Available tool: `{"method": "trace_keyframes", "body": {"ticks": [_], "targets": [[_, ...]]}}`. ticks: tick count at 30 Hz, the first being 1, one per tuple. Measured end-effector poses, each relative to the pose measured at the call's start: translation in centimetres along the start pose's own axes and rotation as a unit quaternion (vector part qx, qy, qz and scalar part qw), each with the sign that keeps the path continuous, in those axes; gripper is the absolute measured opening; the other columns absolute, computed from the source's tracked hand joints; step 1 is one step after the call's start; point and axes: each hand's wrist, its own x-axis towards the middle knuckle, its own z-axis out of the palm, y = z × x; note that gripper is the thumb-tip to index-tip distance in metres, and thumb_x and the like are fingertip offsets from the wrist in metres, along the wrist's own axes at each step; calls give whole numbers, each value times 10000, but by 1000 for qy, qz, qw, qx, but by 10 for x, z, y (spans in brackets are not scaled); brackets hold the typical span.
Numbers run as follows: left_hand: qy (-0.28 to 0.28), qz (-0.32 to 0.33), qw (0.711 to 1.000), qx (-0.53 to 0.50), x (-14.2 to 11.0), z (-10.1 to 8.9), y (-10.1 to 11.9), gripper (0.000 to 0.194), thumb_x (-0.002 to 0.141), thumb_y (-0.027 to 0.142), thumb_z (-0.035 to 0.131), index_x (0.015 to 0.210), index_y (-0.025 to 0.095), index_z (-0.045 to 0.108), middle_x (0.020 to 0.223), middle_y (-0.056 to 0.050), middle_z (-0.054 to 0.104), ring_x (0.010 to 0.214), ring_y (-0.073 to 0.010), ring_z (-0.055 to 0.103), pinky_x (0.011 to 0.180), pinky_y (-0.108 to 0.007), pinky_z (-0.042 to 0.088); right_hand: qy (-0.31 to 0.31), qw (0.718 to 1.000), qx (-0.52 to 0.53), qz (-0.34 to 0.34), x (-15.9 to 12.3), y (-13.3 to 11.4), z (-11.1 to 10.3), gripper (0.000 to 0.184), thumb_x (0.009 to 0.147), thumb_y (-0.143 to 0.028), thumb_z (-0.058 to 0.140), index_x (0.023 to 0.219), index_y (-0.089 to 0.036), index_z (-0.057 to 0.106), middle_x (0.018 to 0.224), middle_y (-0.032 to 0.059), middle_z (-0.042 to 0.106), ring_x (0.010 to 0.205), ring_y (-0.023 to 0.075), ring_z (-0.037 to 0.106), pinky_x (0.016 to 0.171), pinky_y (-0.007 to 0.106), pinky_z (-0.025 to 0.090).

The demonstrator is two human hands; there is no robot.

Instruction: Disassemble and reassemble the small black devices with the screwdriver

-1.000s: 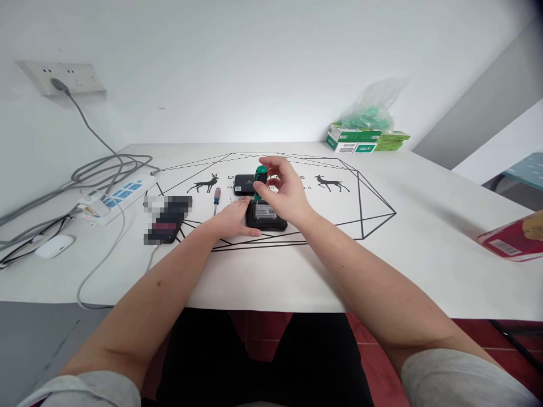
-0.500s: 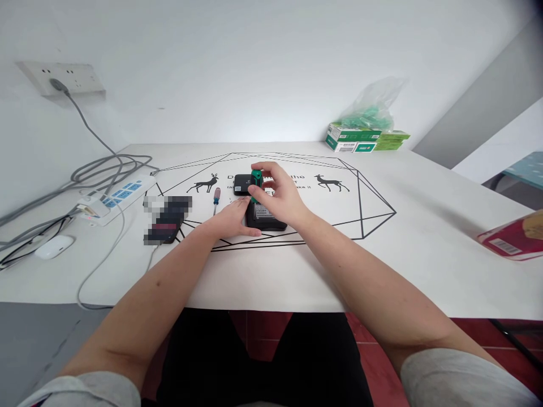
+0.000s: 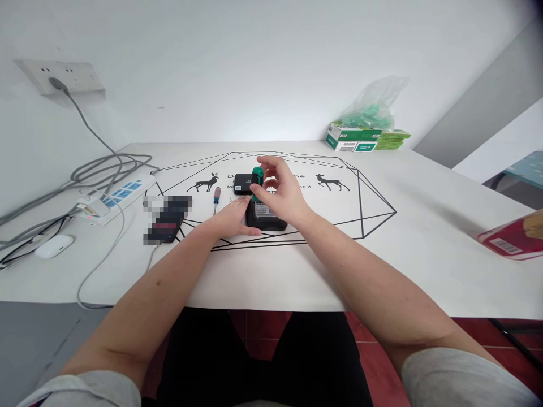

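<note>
My right hand (image 3: 285, 195) has its thumb and fingers around the green handle of an upright screwdriver (image 3: 257, 182), the index finger raised off the top. The screwdriver stands over the back part of a black device (image 3: 266, 221) with a white printed label; its tip is hidden. My left hand (image 3: 232, 220) grips the device's left side, thumb along the front edge and fingers toward the back. Just behind lies a flat black cover-like piece (image 3: 243, 184) with a small white sticker. A second, smaller screwdriver (image 3: 216, 196) with a red and blue handle lies left of it.
A phone (image 3: 167, 223), partly blurred out, lies to the left. Beyond it are a power strip (image 3: 123, 195), coiled grey cables and a white earbud case (image 3: 54, 246). Green and white boxes (image 3: 354, 137) with a plastic bag stand at the back right; a red package (image 3: 515, 237) is at far right.
The fingers of my right hand have loosened and lifted slightly, showing more of the green handle's top. My left hand and the device have stayed put.
</note>
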Motion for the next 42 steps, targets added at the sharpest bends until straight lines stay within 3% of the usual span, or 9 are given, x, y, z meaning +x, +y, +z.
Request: {"method": "trace_keyframes", "body": {"ticks": [8, 14, 22, 26, 31, 38, 42], "targets": [[-2, -2, 1000, 4, 0, 0, -2, 1196, 753, 830, 848, 1692, 234, 407, 1673, -196, 540, 1557, -531, 466, 1260, -663, 388, 7, 1000, -4, -6, 0, 1, -3, 494, 879, -279, 699, 1356, -305, 574, 1265, 69, 669, 1029, 226, 683, 802, 419, 660], [-1, 6, 1000, 6, 0, -1, 0, 1224, 764, 836, 830, 1715, 230, 353, 1726, -195, 479, 1609, -512, 406, 1291, -641, 352, -13, 1000, -13, 1, -1, 3, 0, 497, 868, -282, 692, 1352, -292, 580, 1257, 80, 684, 1044, 244, 690, 808, 443, 670], [-2, -4, 1000, 8, 0, 1, -3, 1222, 757, 845, 828, 1711, 234, 373, 1695, -193, 515, 1573, -519, 453, 1274, -647, 377, -52, 997, 51, -1, -3, 1, -2, 389, 940, -274, 570, 1326, -298, 617, 1284, 78, 727, 1217, 273, 691, 1013, 530, 653], [0, 9, 1000, 4, 0, 0, -1, 1240, 763, 849, 823, 1728, 238, 342, 1732, -194, 471, 1606, -523, 403, 1288, -670, 350, -20, 999, -20, -31, -1, 0, -1, 360, 915, -427, 733, 1246, -303, 669, 1241, 79, 663, 1057, 252, 650, 864, 457, 643], [-4, -3, 1000, 5, 1, 0, -1, 1232, 765, 843, 823, 1724, 228, 353, 1748, -204, 448, 1604, -520, 409, 1282, -662, 364, -9, 999, -31, -24, -1, 1, 0, 394, 876, -328, 720, 1257, -301, 623, 1009, 20, 596, 899, 213, 606, 787, 418, 608], [-5, -6, 1000, 6, 1, 0, -1, 1245, 756, 838, 833, 1727, 228, 348, 1734, -202, 468, 1594, -527, 421, 1278, -669, 366, -21, 1000, -4, -13, -3, -2, 0, 347, 907, -303, 627, 1253, -294, 615, 1259, 70, 690, 1047, 239, 653, 864, 455, 628], [3, 8, 1000, -7, 1, 1, 0, 1238, 775, 819, 837, 1745, 249, 321, 1756, -184, 445, 1606, -515, 410, 1290, -664, 356, -11, 1000, -18, -15, -2, -2, 1, 372, 879, -347, 707, 1238, -289, 629, 1192, 56, 679, 967, 215, 641, 789, 410, 612]]}}
